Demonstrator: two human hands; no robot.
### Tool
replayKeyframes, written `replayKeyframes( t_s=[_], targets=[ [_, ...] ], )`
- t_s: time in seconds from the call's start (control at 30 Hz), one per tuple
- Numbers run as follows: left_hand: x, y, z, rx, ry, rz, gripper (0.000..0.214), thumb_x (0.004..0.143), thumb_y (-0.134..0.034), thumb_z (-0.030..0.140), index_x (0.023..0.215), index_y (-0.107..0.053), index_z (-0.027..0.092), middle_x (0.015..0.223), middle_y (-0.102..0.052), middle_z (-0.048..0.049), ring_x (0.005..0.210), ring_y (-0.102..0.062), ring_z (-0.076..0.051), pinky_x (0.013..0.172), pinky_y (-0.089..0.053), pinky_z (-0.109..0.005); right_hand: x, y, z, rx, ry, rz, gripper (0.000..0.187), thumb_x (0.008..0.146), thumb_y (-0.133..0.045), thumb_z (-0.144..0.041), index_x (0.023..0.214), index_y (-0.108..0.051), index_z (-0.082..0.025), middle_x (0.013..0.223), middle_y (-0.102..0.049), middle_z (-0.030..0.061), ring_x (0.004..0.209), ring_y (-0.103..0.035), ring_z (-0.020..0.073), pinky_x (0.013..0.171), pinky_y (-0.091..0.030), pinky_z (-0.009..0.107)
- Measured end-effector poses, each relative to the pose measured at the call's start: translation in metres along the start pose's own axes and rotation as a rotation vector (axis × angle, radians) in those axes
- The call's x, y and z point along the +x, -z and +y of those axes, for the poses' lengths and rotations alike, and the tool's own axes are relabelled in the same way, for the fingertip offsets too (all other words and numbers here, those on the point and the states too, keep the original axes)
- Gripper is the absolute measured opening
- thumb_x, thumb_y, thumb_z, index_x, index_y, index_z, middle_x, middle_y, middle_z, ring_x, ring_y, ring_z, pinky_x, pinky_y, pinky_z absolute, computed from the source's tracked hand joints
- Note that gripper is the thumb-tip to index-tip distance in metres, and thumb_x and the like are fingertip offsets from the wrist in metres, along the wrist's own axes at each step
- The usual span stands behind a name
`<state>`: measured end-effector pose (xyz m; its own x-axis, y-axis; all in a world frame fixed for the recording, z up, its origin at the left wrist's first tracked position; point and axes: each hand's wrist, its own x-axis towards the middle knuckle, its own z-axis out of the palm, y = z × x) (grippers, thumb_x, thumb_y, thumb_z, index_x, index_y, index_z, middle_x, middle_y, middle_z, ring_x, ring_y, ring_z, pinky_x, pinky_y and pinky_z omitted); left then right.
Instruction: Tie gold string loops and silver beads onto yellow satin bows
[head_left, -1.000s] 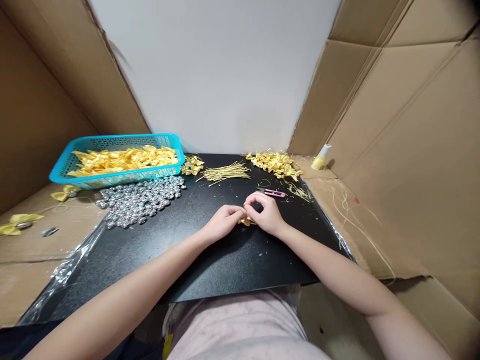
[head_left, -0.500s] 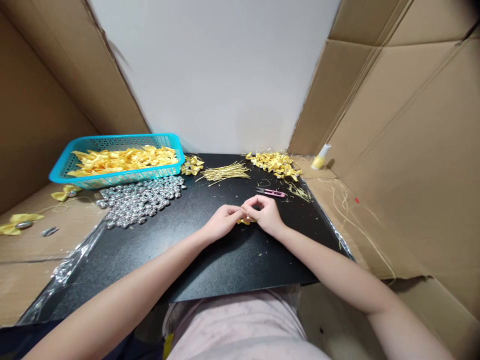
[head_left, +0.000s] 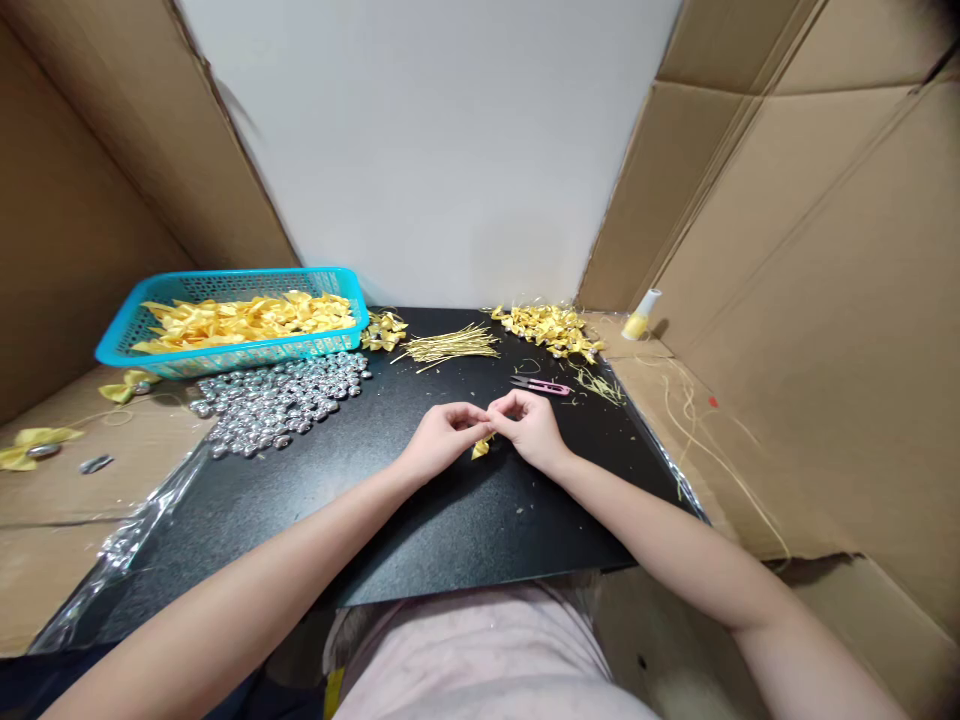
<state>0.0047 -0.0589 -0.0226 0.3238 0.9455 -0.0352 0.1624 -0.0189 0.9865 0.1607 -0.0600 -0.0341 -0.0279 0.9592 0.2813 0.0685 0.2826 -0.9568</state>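
Over the black tabletop, my left hand and my right hand meet with their fingertips pinched together. A yellow ribbon bow shows just below the fingers, mostly covered by them. Both hands are closed on it; whether a thin tie is between the fingertips is too small to tell. Just beyond my right hand lie pink thread snips, their blades pointing left. A bundle of gold twist ties lies farther back.
A turquoise basket of yellow bows stands back left, with silver beads spread before it. Bows with beads are heaped back right, near loose tie scraps. A thread cone stands on cardboard at right.
The bow has turned between my fingers, and a yellow end now hangs lower and more to the left. My left fingers have straightened a little; both hands stay in place.
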Motion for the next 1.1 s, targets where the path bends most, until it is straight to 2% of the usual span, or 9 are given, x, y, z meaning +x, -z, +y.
replayKeyframes(
  t_s=[0.07, 0.17, 0.43, 0.7, 0.87, 1.1],
  targets=[
    [-0.0003, -0.0012, 0.0004, -0.122, 0.029, 0.051, 0.040, 0.057, -0.079, 0.039, 0.085, -0.066, 0.013, 0.071, -0.072, -0.0031, 0.063, -0.063, -0.015, 0.066, -0.046, -0.026, 0.0002, -0.0002, -0.0006, -0.004, -0.016, -0.003, 0.015, 0.064, -0.071, -0.027, 0.061, -0.060, -0.018, 0.068, -0.068, 0.0026, 0.062, -0.061, 0.0140, 0.064, -0.050, 0.027],
    [-0.0017, -0.0032, 0.0030, -0.206, 0.053, 0.090, 0.047, 0.053, -0.082, 0.035, 0.090, -0.063, 0.013, 0.067, -0.072, -0.0019, 0.059, -0.064, -0.014, 0.064, -0.047, -0.026, -0.0001, -0.0009, -0.0018, -0.014, -0.014, -0.010, 0.014, 0.065, -0.070, -0.027, 0.060, -0.060, -0.018, 0.067, -0.068, 0.0028, 0.062, -0.061, 0.0144, 0.064, -0.050, 0.028],
    [-0.0038, -0.0033, 0.0052, -0.195, 0.041, 0.142, 0.039, 0.059, -0.079, 0.031, 0.089, -0.065, 0.012, 0.065, -0.071, -0.0010, 0.059, -0.063, -0.013, 0.062, -0.046, -0.025, 0.0009, 0.0028, -0.0001, -0.173, 0.082, 0.014, 0.010, 0.068, -0.069, -0.024, 0.062, -0.063, -0.017, 0.067, -0.069, 0.0028, 0.064, -0.062, 0.0158, 0.066, -0.049, 0.028],
    [-0.0032, -0.0019, 0.0027, -0.199, 0.054, 0.127, 0.035, 0.059, -0.079, 0.030, 0.087, -0.068, 0.012, 0.067, -0.072, -0.0019, 0.061, -0.064, -0.013, 0.065, -0.047, -0.025, 0.0044, 0.0059, 0.0004, -0.166, 0.043, -0.015, 0.009, 0.067, -0.065, -0.024, 0.063, -0.062, -0.017, 0.066, -0.067, 0.0029, 0.062, -0.062, 0.0160, 0.064, -0.049, 0.029],
    [-0.0025, -0.0022, 0.0016, -0.204, 0.067, 0.151, 0.033, 0.057, -0.080, 0.029, 0.083, -0.069, 0.012, 0.068, -0.072, -0.0024, 0.061, -0.064, -0.013, 0.066, -0.048, -0.025, 0.0055, 0.0082, -0.0006, -0.168, 0.062, -0.035, 0.009, 0.072, -0.061, -0.025, 0.075, -0.066, -0.017, 0.074, -0.069, 0.0043, 0.070, -0.064, 0.0170, 0.069, -0.050, 0.030],
    [-0.0029, -0.0018, 0.0027, -0.189, 0.051, 0.161, 0.035, 0.056, -0.081, 0.033, 0.082, -0.068, 0.014, 0.066, -0.072, -0.0021, 0.059, -0.064, -0.014, 0.063, -0.048, -0.026, 0.0038, 0.0068, -0.0026, -0.306, 0.090, -0.098, 0.012, 0.074, -0.062, -0.024, 0.066, -0.067, -0.016, 0.066, -0.070, 0.0034, 0.062, -0.061, 0.0155, 0.063, -0.048, 0.027]
  ],
)
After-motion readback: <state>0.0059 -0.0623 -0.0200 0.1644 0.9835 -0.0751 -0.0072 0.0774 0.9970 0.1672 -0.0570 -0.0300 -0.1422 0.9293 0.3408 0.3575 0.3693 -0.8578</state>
